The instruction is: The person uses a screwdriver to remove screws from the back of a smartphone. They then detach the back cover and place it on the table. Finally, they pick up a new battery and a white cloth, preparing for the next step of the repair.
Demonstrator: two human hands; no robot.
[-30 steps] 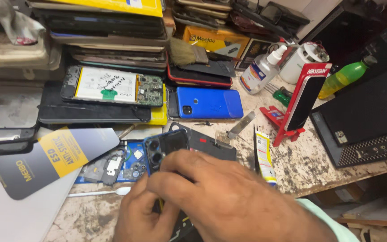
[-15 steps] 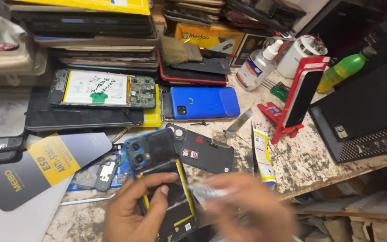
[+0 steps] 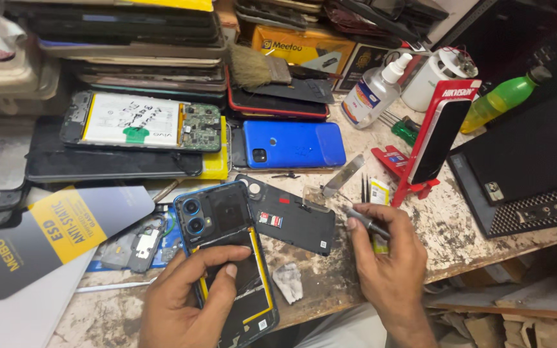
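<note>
The opened phone [image 3: 227,258], back cover off, lies at the near edge of the workbench [image 3: 459,225], partly over the edge. Its dark inner plate and yellow-bordered battery bay face up. Its long axis runs from upper left to lower right: the camera end with two blue-ringed lenses points away toward the stacked devices, and the bottom end points at the person.

The left hand [image 3: 185,299] steadies the phone, thumb curled across the battery area and fingers wrapped round the left side. The right hand [image 3: 388,258] is off the phone, to its right, with thumb and forefinger pinching a slim metal tool [image 3: 365,220], its tip aimed up-left; whether it is a driver or tweezers cannot be told.

Judgement: good practice here is to keep the phone flat and firmly braced, bring the tool tip in along a shallow angle, and avoid levering against the battery.

Just beyond the camera end lies a detached black back cover [image 3: 291,222]. Behind it rests a blue phone [image 3: 294,145], face down. A small grey scrap [image 3: 288,281] lies just right of the phone.
</note>
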